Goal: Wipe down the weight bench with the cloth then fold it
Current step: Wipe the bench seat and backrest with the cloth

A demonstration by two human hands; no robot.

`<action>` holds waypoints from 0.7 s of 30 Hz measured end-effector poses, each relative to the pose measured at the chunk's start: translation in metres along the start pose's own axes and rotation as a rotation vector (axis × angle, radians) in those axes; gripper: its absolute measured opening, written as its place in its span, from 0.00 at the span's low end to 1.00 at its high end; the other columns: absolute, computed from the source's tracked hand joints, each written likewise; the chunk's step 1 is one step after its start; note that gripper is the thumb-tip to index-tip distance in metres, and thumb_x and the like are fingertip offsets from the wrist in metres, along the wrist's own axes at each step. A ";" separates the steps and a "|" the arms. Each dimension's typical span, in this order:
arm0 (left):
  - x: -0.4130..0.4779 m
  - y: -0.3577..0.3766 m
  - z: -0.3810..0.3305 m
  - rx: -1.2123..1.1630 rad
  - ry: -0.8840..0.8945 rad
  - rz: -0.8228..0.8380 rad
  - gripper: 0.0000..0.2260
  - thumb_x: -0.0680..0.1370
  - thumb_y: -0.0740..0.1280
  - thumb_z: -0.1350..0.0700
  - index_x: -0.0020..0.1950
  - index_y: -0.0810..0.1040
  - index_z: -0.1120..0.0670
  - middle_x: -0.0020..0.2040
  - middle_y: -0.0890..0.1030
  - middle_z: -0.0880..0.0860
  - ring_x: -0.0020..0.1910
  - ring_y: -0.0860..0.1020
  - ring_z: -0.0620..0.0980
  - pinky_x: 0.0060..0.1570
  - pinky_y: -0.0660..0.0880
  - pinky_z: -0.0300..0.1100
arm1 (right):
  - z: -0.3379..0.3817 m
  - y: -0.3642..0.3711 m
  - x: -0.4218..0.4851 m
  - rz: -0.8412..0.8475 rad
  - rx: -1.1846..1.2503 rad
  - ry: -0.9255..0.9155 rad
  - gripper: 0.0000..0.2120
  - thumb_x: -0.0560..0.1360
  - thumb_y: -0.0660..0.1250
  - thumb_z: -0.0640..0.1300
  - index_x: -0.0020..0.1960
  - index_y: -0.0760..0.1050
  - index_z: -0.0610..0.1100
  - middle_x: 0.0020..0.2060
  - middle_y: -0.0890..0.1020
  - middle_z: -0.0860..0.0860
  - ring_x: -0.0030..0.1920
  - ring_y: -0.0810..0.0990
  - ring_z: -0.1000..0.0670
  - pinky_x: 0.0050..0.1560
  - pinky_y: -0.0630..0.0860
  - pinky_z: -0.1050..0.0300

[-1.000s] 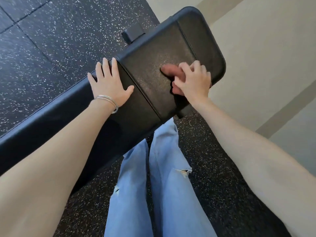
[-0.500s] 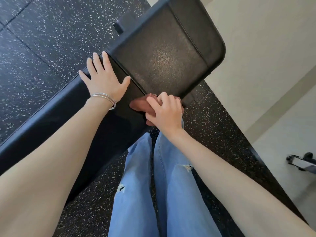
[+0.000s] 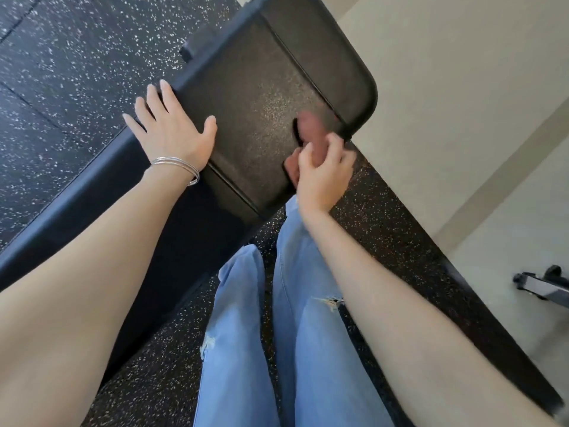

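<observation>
Head view: right hand (image 3: 323,174), gripping cloth (image 3: 309,127), sweeps back toward weight bench (image 3: 246,87) end corner; left hand (image 3: 172,134) flat; wiping unfinished.

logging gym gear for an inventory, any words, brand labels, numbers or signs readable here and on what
None: no text can be read in this view.
weight bench: plain black pad, no logo or label showing.
cloth held by the right hand: blurred, no print visible.
jeans, bangles, speckled floor: no markings.
equipment at the right edge: too small and cut off to tell.
</observation>
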State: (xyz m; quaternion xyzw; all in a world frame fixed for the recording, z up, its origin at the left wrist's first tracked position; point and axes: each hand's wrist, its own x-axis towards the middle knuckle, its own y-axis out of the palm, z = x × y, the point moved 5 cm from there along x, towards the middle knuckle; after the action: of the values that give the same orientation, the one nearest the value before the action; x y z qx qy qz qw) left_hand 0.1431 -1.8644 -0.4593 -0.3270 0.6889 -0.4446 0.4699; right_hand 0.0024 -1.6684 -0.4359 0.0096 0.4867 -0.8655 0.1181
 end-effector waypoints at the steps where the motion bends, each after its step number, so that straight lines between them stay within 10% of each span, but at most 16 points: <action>1: 0.002 0.000 -0.005 0.005 -0.002 -0.002 0.37 0.75 0.60 0.40 0.76 0.52 0.60 0.75 0.57 0.61 0.74 0.55 0.63 0.71 0.47 0.63 | -0.001 0.000 -0.015 0.051 -0.027 -0.064 0.15 0.70 0.71 0.46 0.56 0.78 0.43 0.45 0.75 0.41 0.44 0.75 0.40 0.44 0.72 0.48; 8: 0.012 0.000 -0.023 0.012 -0.032 -0.008 0.36 0.76 0.59 0.40 0.76 0.52 0.60 0.75 0.58 0.62 0.73 0.55 0.63 0.71 0.47 0.63 | 0.002 -0.012 0.035 0.261 -0.387 -0.728 0.12 0.68 0.68 0.51 0.49 0.79 0.47 0.40 0.76 0.44 0.39 0.75 0.42 0.39 0.73 0.47; 21: 0.037 -0.001 -0.060 -0.026 -0.092 -0.004 0.33 0.77 0.56 0.42 0.76 0.54 0.59 0.73 0.61 0.61 0.72 0.58 0.63 0.71 0.47 0.64 | 0.098 0.038 0.193 0.179 -0.420 -0.538 0.17 0.74 0.60 0.58 0.59 0.73 0.52 0.54 0.74 0.49 0.54 0.73 0.46 0.49 0.65 0.54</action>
State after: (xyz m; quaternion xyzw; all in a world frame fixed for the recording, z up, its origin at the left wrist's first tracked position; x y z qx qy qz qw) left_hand 0.0741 -1.8786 -0.4619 -0.3545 0.6717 -0.4210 0.4959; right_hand -0.1674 -1.8077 -0.4419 -0.2009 0.6026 -0.7044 0.3169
